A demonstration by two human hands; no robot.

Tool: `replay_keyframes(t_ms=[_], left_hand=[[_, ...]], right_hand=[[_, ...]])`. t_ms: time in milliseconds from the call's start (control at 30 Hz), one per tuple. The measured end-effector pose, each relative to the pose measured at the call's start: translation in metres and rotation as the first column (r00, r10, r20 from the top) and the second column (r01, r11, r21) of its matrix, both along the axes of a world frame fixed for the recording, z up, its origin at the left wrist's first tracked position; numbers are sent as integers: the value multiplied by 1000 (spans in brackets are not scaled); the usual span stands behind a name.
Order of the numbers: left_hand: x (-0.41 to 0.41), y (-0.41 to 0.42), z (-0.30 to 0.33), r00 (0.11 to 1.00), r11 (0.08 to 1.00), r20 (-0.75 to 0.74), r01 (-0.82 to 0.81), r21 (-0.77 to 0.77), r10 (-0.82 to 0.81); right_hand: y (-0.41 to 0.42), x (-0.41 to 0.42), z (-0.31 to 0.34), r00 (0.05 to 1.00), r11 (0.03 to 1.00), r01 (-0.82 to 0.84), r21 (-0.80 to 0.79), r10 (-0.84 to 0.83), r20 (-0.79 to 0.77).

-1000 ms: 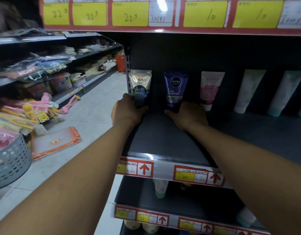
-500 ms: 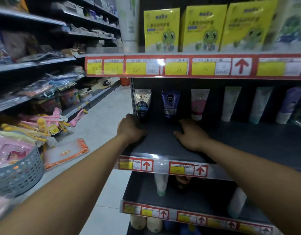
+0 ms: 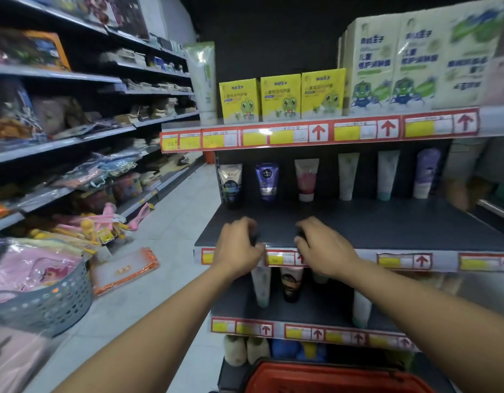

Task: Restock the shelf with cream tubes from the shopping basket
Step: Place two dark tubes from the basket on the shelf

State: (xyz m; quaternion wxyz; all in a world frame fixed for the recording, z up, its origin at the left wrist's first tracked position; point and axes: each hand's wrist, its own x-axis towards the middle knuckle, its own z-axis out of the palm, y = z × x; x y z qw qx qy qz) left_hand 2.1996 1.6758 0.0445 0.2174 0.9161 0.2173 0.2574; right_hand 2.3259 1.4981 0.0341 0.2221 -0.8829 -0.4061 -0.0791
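Head view: cream tubes [image 3: 306, 179] stand along the rear of the dark shelf [image 3: 387, 225]; only "softto" is readable. Red shopping basket [image 3: 324, 377] cut off below. Left hand [image 3: 239, 248] and right hand [image 3: 324, 246], fingers loosely curled, hold nothing.

shelf [image 3: 387, 222]: dark grey board, red-framed price strip with yellow tags and red arrows
tubes at the shelf's back: black-and-cream tube [image 3: 231, 184], purple tube [image 3: 267, 181], white-and-pink tube [image 3: 306, 178], pale green tube [image 3: 348, 175]
boxes [image 3: 280, 96] above the shelf: yellow, green cartoon figures
shopping basket [image 3: 330, 378] below the shelf: red
round basket [image 3: 46, 304] left of the shelf: grey, dotted with holes
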Motion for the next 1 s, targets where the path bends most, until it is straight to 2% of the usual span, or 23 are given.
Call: replay_keyframes(t_ms=[100,233,367,500,633,767,867,1000], left_hand=[[-10,-28,-10,999,998,38,21,57,-23],[-24,-66,-28,996,998,66,49,43,-52],[-37,-94,-61,996,998,75,52,-41,-48],[-49,-117,-102,996,992,27,84,-94,-82],[-56,-127,-154,990,977,-116,52,-206,-77],[-59,-132,-208,954,960,-274,47,-276,-125],[-63,-135,-245,899,942,-403,29,-333,-171],[-71,-137,-289,819,911,-536,-41,-410,-204]], right_hand=[[-24,-22,-7,996,999,-40,6,39,83],[-63,-45,-22,964,999,-53,7,49,261],[-95,-55,-51,965,1000,6,-2,-5,262],[-125,-58,-91,982,1000,13,-21,-9,187],[-150,-62,-137,994,996,60,-71,-53,96],[-167,-65,-188,989,982,108,-157,-122,-83],[-181,-64,-230,959,949,132,-285,-196,-207],[-199,-65,-281,848,859,157,-487,-370,-380]])
